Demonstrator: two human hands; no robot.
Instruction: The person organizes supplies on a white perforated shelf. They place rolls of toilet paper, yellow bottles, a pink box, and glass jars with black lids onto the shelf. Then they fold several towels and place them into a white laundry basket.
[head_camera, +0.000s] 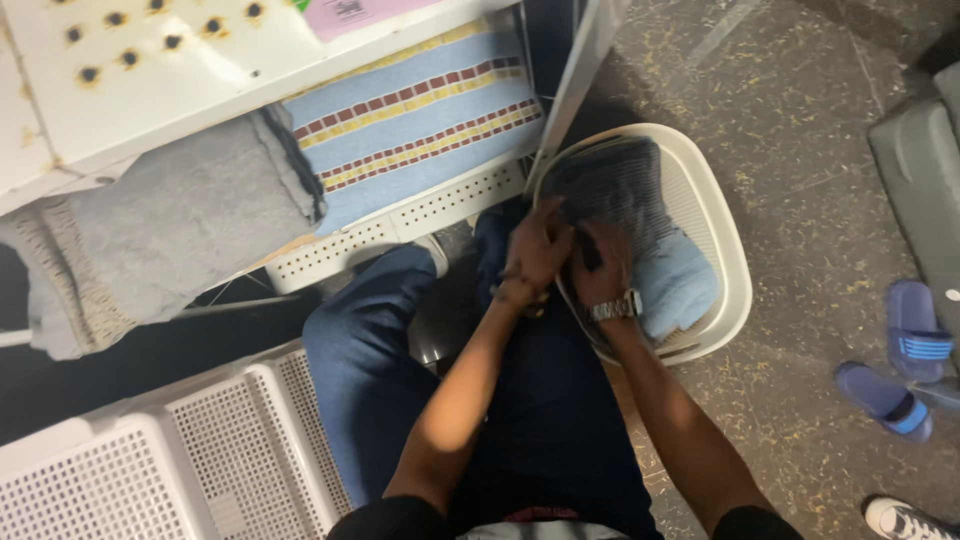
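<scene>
The dark grey garment (612, 180) sat bunched up in the round cream basket (738, 290), on top of a light blue folded cloth (678, 285) that filled the right side of it. Both hands were in there: the left hand (535, 250) had its fingers curled down onto the near edge of the dark fabric, and the right hand (600, 268), the one with the metal watch (615, 307), was curled in next to it, but honestly I couldn't tell if either one was really clamped on the cloth or just pressing it. My guess at the risk: the basket looked tipped toward the knees, so a hard tug on the garment could have dragged the blue cloth out with it or rolled the whole basket over onto the speckled floor (800, 130). Room was tight on the left, with the white table leg (575, 85) just beside the basket rim and a striped blue towel (420, 120) hanging off the perforated tray (400, 225) close by. The right side was way more open, only the blue slippers (900, 370) well apart from it. White crates (150, 460) boxed in the left knee.
</scene>
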